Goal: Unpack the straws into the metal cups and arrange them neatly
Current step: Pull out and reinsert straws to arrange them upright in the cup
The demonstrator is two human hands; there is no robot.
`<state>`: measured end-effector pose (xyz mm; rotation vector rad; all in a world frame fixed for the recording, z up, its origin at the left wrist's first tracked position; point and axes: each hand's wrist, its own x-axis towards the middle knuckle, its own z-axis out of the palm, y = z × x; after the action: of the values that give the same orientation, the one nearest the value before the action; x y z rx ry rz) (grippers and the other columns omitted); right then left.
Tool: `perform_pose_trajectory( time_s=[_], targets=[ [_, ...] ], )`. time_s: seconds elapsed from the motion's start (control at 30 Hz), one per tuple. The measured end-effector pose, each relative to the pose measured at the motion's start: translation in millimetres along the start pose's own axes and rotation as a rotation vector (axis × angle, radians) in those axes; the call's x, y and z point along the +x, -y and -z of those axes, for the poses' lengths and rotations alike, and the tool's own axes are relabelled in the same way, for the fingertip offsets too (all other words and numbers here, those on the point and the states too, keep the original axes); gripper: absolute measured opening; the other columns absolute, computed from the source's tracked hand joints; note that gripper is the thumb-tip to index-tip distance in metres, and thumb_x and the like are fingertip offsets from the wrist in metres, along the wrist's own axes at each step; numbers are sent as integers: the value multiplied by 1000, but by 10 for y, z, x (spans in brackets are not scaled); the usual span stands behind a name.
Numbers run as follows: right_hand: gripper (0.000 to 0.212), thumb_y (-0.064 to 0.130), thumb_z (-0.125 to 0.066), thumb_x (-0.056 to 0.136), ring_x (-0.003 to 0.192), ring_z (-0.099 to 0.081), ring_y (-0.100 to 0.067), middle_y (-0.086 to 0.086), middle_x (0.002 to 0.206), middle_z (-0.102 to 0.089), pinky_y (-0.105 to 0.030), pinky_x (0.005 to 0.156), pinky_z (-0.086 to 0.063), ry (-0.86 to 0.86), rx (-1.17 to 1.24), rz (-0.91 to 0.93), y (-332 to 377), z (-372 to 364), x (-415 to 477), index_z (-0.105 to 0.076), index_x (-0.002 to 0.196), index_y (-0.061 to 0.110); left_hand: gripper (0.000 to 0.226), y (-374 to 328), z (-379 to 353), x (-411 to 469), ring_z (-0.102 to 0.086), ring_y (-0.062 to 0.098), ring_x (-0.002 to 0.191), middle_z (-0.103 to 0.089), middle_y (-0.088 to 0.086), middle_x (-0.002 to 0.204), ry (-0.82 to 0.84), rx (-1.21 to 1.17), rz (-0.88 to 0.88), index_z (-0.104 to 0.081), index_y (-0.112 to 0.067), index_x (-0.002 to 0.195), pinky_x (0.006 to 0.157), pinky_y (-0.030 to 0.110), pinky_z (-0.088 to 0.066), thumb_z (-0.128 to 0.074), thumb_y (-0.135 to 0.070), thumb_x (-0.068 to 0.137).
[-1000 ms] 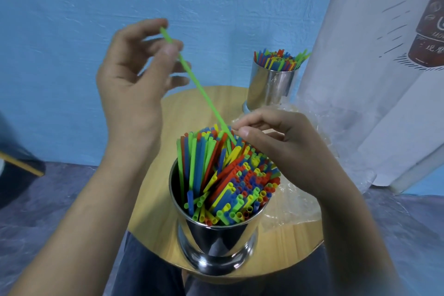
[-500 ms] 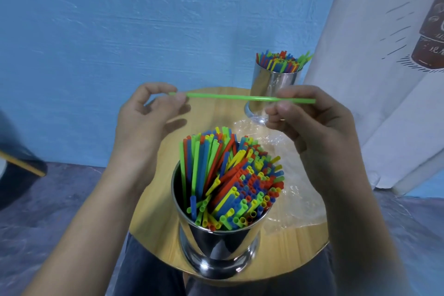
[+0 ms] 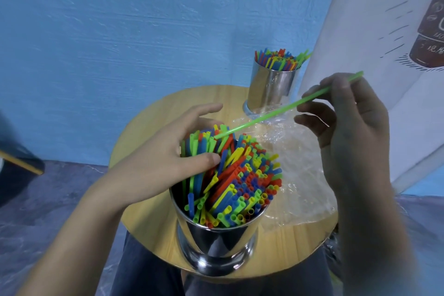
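Note:
A shiny metal cup stands at the near edge of the round wooden table, packed with leaning coloured straws. My left hand rests on the left side of that bundle, thumb against the straws and fingers spread behind them. My right hand pinches a single green straw near its upper end; the straw slants down-left and its lower tip sits at the top of the bundle. A second metal cup, also full of straws, stands at the table's far edge.
An emptied clear plastic wrapper lies crumpled on the table's right half between the two cups. A white printed banner leans at the right. A blue wall is behind, and a dark object sits at the left edge.
My left hand let go of the green straw and dropped onto the bundle in the near cup. My right hand swung the straw from level to slanting, tip down at the bundle.

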<state>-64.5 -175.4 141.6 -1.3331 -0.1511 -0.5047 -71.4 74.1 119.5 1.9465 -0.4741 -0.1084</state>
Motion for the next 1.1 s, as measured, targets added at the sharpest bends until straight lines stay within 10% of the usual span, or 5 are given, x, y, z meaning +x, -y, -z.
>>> perform_pose_trajectory(
  time_s=[0.4,0.97,1.1],
  targets=[
    [20,13,-38,111,70,-64,-18,-4,85,-61,-33,65,-55,22,-197,192,22,-101,-32,-52,99,5,54,-94,0,116,-67,-1,93,-68,-24,108,-57,377,71,-52,-58,123,81,35,-60,-79,-42,79],
    [15,8,-44,109,68,-65,-18,1,78,-64,-33,66,-57,192,-291,220,-26,-171,-20,-56,104,0,61,-110,78,75,-71,-1,98,-64,-30,114,135,212,88,-49,-57,128,77,29,-64,-76,-18,89],
    [21,12,-64,100,69,-68,-24,-9,73,-68,-46,69,-56,353,-459,232,-111,-275,-92,-53,114,23,47,-122,-8,112,-71,0,96,-68,-22,113,27,236,53,-53,-58,121,79,32,-63,-78,-40,85]
  ],
)
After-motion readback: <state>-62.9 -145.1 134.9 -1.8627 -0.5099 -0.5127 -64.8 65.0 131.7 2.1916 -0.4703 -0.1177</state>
